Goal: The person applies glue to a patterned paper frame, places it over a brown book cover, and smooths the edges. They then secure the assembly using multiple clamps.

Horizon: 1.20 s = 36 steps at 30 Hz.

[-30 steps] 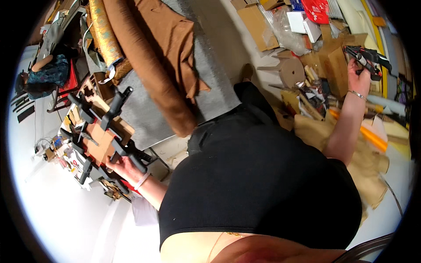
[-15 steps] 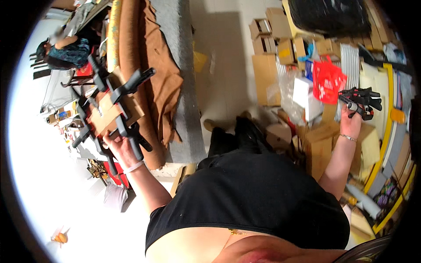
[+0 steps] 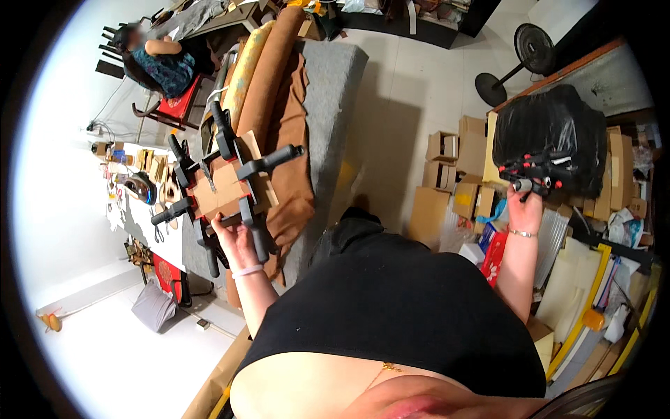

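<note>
My left hand point(image 3: 239, 246) grips the near edge of a flat brown cardboard piece point(image 3: 219, 192). Several black bar clamps point(image 3: 271, 163) with long handles sit around its edges and stick out on all sides. In my raised right hand point(image 3: 525, 213) is a bunch of smaller black clamps point(image 3: 539, 170) with red parts, the fingers closed around them. How many clamps the bunch has is hard to make out.
To the left stands a grey-covered table point(image 3: 335, 77) with brown material rolls point(image 3: 276, 70). Cardboard boxes point(image 3: 426, 213) and a black plastic-wrapped bundle point(image 3: 551, 126) are at the right. A black fan point(image 3: 534, 47) stands farther off. A person point(image 3: 164, 66) sits at the far left.
The view has swung, bringing the fan and far floor in. My right hand with its clamps now appears in front of the black bundle. Both hands keep their hold.
</note>
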Motion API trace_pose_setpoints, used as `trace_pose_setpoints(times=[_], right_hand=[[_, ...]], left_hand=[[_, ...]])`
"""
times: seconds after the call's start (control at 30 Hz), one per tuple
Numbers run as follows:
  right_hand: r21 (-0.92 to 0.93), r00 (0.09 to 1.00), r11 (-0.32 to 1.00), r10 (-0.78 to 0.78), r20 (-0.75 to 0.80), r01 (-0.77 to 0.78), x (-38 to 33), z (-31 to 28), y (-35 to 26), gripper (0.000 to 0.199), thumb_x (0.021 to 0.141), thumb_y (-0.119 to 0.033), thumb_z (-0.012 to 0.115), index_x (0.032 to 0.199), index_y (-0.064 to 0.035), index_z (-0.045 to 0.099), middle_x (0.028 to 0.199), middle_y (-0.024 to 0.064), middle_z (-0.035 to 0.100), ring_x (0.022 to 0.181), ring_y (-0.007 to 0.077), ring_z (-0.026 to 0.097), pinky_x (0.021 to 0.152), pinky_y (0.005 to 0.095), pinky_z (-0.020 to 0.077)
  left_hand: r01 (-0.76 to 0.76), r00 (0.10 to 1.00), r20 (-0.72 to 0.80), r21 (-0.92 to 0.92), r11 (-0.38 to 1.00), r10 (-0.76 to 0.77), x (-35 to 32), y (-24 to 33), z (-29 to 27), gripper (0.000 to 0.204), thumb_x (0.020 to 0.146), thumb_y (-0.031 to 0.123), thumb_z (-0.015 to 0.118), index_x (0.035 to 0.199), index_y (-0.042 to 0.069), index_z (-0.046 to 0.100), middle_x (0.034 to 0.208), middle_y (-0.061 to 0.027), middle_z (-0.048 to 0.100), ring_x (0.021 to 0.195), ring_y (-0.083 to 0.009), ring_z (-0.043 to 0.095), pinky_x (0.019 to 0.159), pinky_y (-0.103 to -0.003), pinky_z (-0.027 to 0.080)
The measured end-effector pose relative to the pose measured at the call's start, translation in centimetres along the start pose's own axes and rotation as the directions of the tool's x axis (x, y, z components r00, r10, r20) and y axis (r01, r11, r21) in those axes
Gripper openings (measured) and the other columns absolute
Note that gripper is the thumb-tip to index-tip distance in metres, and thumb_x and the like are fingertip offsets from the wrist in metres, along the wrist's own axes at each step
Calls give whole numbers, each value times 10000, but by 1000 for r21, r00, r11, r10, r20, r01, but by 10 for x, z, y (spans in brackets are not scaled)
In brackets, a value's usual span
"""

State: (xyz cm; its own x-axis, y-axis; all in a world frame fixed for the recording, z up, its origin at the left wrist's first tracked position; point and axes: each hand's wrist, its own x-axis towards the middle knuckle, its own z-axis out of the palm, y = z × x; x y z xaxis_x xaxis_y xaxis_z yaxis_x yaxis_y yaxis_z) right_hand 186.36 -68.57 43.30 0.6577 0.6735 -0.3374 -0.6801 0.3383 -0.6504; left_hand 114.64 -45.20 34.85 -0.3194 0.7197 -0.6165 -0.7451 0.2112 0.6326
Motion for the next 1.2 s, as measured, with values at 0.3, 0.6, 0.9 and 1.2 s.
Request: trace_pose_setpoints(times=[0.3, 0.6, 0.9, 1.2], right_hand=[[-162, 904, 987, -80, -420, 12, 166, -22, -33, 219, 1019, -186, 671, 1231, -129, 673, 1193, 13, 728, 1066, 177, 688, 955, 386, 578], [-322, 745, 759, 303, -595, -566, 512, 32, 112, 60, 995, -102, 665, 1043, -133, 648, 846, -26, 604, 744, 115, 590, 889, 405, 594], [-628, 739, 415, 518, -432, -658, 726, 39, 332, 269, 944, -141, 724, 1203, -111, 659, 1111, 52, 719, 994, 194, 727, 858, 395, 602], [-755, 685, 69, 481, -548, -652, 832, 29, 617, 319, 870, -61, 713, 1185, -56, 662, 1057, 95, 717, 918, 253, 742, 710, 418, 663]], left_hand=[[-143, 977, -121, 230, 963, 174, 144, -106, 211, 274, 890, 408, 784, 924, 163, 667, 805, 16, 645, 691, -164, 560, 569, -300, 410], [-129, 935, -287, 280, 951, 211, 223, -143, 302, 195, 883, 320, 779, 879, 183, 641, 642, 81, 588, 436, -60, 417, 469, -211, 365], [-172, 914, -298, 332, 927, 277, 308, -163, 320, 355, 928, 357, 657, 1163, 92, 639, 958, -24, 731, 472, -65, 464, 542, -211, 548], [-112, 849, -473, 275, 955, 236, 402, -197, 355, 602, 863, 362, 704, 1367, 47, 614, 1143, -150, 741, 1082, -335, 709, 984, -561, 577]])
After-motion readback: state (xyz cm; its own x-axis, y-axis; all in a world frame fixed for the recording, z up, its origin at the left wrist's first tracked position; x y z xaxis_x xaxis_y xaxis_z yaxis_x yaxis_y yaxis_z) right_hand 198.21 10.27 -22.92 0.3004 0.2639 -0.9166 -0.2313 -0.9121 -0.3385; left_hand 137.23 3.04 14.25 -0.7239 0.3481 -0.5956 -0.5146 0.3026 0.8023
